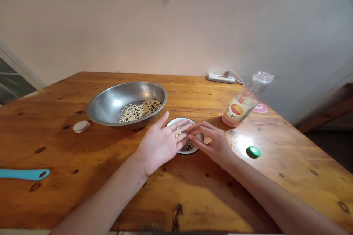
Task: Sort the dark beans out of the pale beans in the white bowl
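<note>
My left hand [160, 145] is palm up with its fingers stretched out over the small bowl. A few pale beans [178, 134] lie on its fingers. My right hand [213, 141] reaches in from the right, its thumb and fingertips drawn together against the left fingers. Whatever its fingertips hold, if anything, cannot be made out. Beneath both hands stands a white dark-rimmed bowl [200, 137], partly hidden, with beans [188, 146] inside. Behind and to the left, a large steel basin [106, 106] contains mixed pale and black beans [140, 110].
To the right are a tilted-looking clear bottle [238, 108] with a label and a green cap [253, 151]. A white lid [81, 126] and a turquoise handle [24, 174] lie on the left. A power strip [221, 78] is at the wooden table's [110, 198] back edge, by the wall.
</note>
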Demonstrator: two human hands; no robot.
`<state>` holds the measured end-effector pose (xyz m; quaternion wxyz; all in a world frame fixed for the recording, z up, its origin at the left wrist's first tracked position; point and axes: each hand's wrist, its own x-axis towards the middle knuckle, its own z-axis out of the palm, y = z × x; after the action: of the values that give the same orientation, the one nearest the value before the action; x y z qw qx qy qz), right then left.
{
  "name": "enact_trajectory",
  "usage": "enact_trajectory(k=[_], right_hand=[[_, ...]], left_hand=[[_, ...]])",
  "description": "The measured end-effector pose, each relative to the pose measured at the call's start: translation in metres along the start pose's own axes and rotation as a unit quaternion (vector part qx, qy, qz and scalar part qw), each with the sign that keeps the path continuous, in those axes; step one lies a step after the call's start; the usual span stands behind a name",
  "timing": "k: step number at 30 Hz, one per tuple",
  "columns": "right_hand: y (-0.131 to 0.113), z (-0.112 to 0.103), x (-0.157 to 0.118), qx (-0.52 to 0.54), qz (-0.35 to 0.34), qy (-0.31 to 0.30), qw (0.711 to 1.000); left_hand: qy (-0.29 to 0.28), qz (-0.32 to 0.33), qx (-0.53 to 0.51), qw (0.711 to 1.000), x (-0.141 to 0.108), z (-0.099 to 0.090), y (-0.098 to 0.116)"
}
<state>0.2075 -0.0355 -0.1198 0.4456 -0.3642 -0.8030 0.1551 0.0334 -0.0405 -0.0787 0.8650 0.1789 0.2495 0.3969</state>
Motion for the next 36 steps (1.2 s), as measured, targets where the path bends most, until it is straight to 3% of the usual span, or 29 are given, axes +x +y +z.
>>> enact_trajectory(k=[5,9,14,17,19,26,36], right_hand=[[0.000,0.001,-0.001,0.021,0.016,0.002,1.000],[0.000,0.003,-0.002,0.116,0.087,0.013,0.989],[0.011,0.008,-0.002,0.304,0.213,0.141,0.918],[0.017,0.009,-0.001,0.347,0.249,0.167,0.889],[0.018,0.009,-0.001,0.342,0.241,0.160,0.894],[0.006,0.010,-0.003,0.220,0.165,0.093,0.957],[-0.003,0.013,-0.001,0.158,0.159,0.086,0.971]], left_hand=[[0.009,0.003,0.003,1.000,0.000,0.003,-0.001],[0.013,-0.002,-0.013,1.000,0.000,0.003,-0.003],[0.039,0.013,-0.047,0.998,0.001,0.001,-0.001],[0.053,0.027,-0.053,0.997,0.002,0.001,0.000],[0.055,0.034,-0.046,0.997,0.002,0.001,0.000],[0.057,0.064,0.013,0.996,0.005,0.002,-0.009],[0.049,0.071,0.023,0.996,0.005,0.004,-0.012]])
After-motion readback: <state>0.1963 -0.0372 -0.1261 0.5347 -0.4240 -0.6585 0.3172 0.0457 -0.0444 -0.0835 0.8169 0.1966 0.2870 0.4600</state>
